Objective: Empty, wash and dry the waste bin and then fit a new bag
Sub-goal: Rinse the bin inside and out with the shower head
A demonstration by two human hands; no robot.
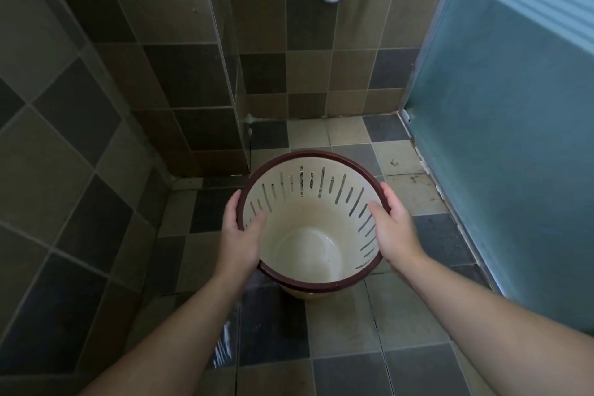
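Waste bin (308,235) | left hand (239,231) grips rim | right hand (393,228) grips rim, thumbs inside

Both bare forearms reach forward from the near edge, converging toward the middle of the scene. The left hand (241,231) grips the left side of the cream slotted plastic waste bin with a dark red rim (308,247): its thumb lies inside the wall and its fingers (232,206) curl over the outside of the rim. The right hand (394,228) holds the right side likewise, thumb inside, fingers wrapped over the rim's outer edge. Both wrists are roughly straight, palms facing each other.
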